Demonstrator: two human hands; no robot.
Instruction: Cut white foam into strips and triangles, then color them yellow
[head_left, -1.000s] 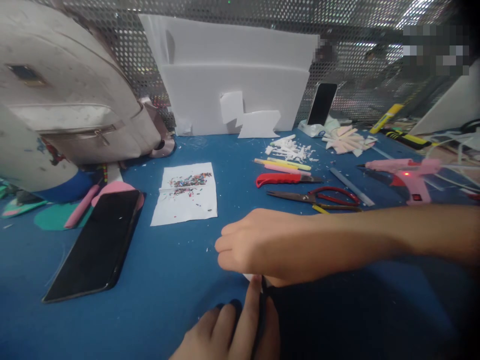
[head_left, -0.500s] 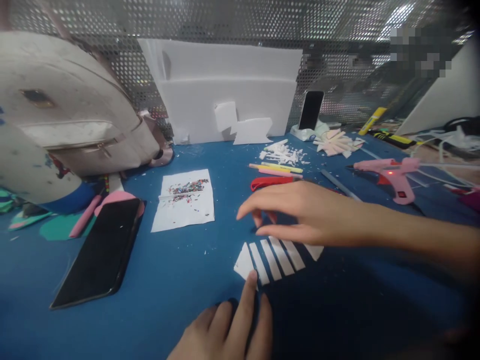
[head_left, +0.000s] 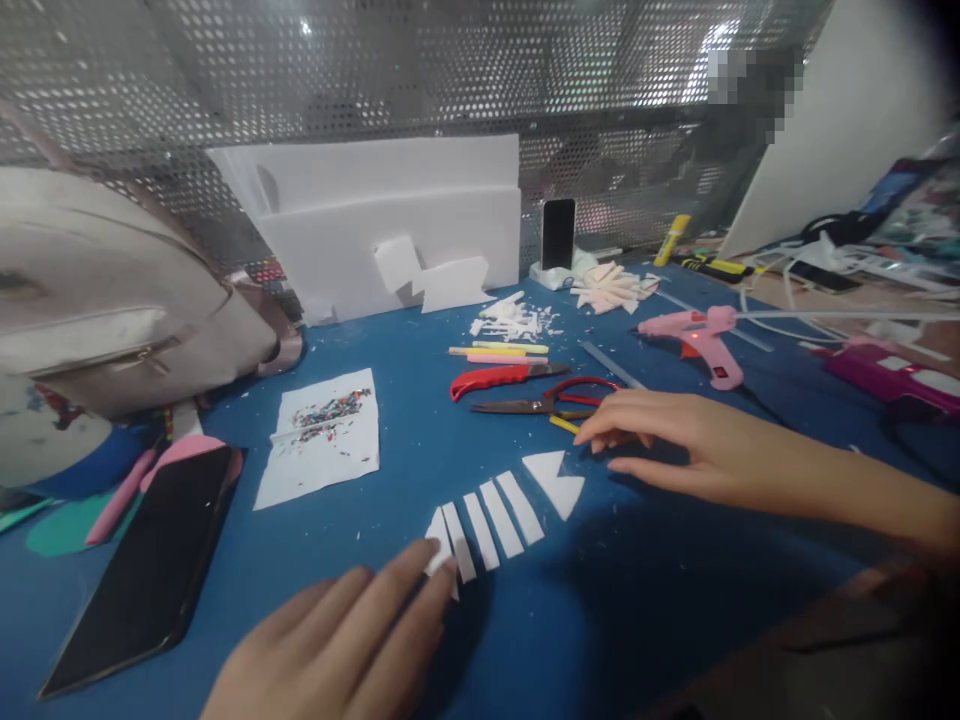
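Cut white foam or card pieces lie in a fish-like row: a pointed head piece, several narrow strips and a notched tail piece. My left hand has its fingers stretched out, with the fingertips on the head piece, partly covering it. To the right of the tail, my right hand hovers palm down, thumb and fingers apart, nothing in them. Its fingertips are close to the red-handled scissors and a short yellow stick. Beyond the scissors lies a red-handled cutter.
A white paper with small coloured beads lies left of centre. A black phone and a pale backpack stand further left. The pink glue gun is at right, with white scraps and foam boards behind.
My right hand has moved right, off the white pieces, uncovering the tail and scissors. My left fingers still rest at the head piece. The whole view has shifted to the right.
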